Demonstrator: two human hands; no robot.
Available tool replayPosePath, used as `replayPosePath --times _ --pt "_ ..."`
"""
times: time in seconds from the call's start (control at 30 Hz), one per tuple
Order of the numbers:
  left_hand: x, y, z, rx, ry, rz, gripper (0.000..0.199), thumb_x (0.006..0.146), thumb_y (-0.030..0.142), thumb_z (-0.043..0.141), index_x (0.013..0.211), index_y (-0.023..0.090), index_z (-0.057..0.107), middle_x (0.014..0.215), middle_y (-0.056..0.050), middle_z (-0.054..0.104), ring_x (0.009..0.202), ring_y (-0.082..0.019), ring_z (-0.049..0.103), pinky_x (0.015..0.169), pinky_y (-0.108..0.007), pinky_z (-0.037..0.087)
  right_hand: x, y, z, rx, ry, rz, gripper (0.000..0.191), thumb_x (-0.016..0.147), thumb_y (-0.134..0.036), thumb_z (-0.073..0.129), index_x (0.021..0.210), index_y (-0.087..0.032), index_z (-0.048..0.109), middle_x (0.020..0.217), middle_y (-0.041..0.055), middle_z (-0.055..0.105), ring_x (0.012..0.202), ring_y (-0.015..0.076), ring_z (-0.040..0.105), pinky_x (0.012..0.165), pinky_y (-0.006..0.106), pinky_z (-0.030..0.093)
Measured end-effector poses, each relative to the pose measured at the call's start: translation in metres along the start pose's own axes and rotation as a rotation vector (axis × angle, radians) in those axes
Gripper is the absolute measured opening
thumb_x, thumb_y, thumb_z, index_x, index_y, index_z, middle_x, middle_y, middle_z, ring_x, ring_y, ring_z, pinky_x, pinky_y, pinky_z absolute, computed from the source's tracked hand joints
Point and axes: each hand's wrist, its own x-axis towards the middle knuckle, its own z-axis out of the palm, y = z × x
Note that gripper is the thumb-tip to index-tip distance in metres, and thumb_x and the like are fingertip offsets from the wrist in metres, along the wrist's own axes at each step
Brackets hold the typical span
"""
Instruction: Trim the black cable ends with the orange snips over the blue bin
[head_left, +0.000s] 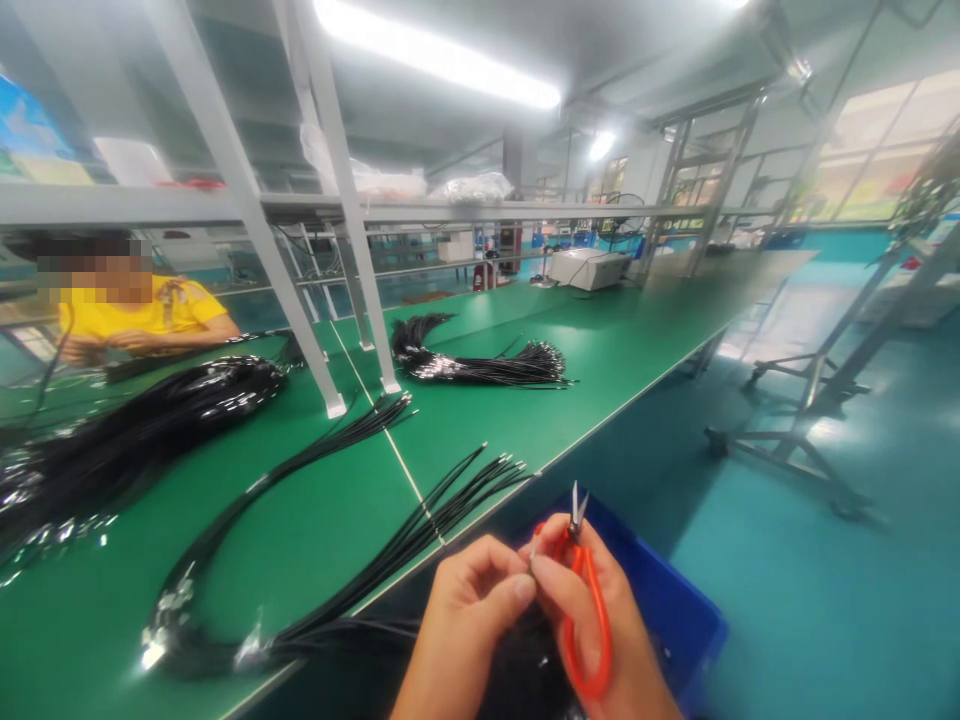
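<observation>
Near the table's front edge, my left hand (476,605) is closed in a pinch, thumb against fingers, on a tiny piece too small to name. My right hand (600,590) meets it there, thumb and finger pressed together at the same spot. Held in that right hand is a pair of scissors (598,600) with orange handles, blades pointing up and slightly apart. Just left of my hands, a bundle of black cables (390,555) with silvery tips curves across the green table (315,530). Whether a cable runs into my fingers is hidden.
A blue bin (686,610) stands below my hands. A larger heap of black cables (150,420) lies left, another bundle (480,362) farther back. White shelf posts (352,200) rise from the table. A person in yellow (157,315) sits across. A wheeled frame (810,400) stands right.
</observation>
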Motion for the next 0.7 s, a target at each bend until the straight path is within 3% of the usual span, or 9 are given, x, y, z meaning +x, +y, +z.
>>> replayPosePath --times 0.23,0.43,0.6,0.7 --pt "0.0004 0.0036 -0.0021 -0.117 -0.048 -0.094 0.021 0.062 0.028 0.078 0.062 0.014 0.063 0.059 0.001 0.061 0.056 -0.009 0.045 0.055 -0.019 0.032 -0.0019 -0.0022 0.0018 0.049 -0.075 0.036 0.013 0.07 -0.023 0.071 0.08 -0.022 0.062 0.072 -0.0025 0.057 0.065 0.0129 0.05 0.06 0.022 0.042" --pt "-0.0002 0.0032 -0.0062 -0.213 -0.108 -0.177 0.021 0.061 0.027 0.079 0.062 0.013 0.063 0.058 0.0 0.062 0.055 -0.009 0.046 0.055 -0.019 0.032 -0.0025 -0.0054 0.0051 0.017 -0.154 0.038 0.012 0.07 -0.022 0.067 0.08 -0.021 0.06 0.073 -0.0026 0.056 0.068 0.0134 0.048 0.064 0.023 0.043" --pt "0.0006 0.0031 -0.0078 -0.253 -0.132 -0.187 0.02 0.063 0.025 0.079 0.062 0.013 0.063 0.058 0.0 0.061 0.055 -0.008 0.047 0.056 -0.019 0.033 -0.0019 -0.0035 0.0051 -0.029 -0.131 0.052 0.014 0.066 -0.021 0.069 0.077 -0.021 0.06 0.07 -0.0028 0.056 0.062 0.0128 0.048 0.059 0.023 0.044" --pt "0.0008 0.0034 -0.0084 -0.282 -0.139 -0.198 0.019 0.064 0.024 0.078 0.062 0.013 0.063 0.06 -0.001 0.063 0.056 -0.01 0.051 0.056 -0.019 0.035 -0.0008 -0.0004 0.001 -0.114 -0.024 0.007 0.021 0.064 -0.024 0.072 0.082 -0.022 0.06 0.072 -0.002 0.06 0.059 0.013 0.052 0.054 0.023 0.044"
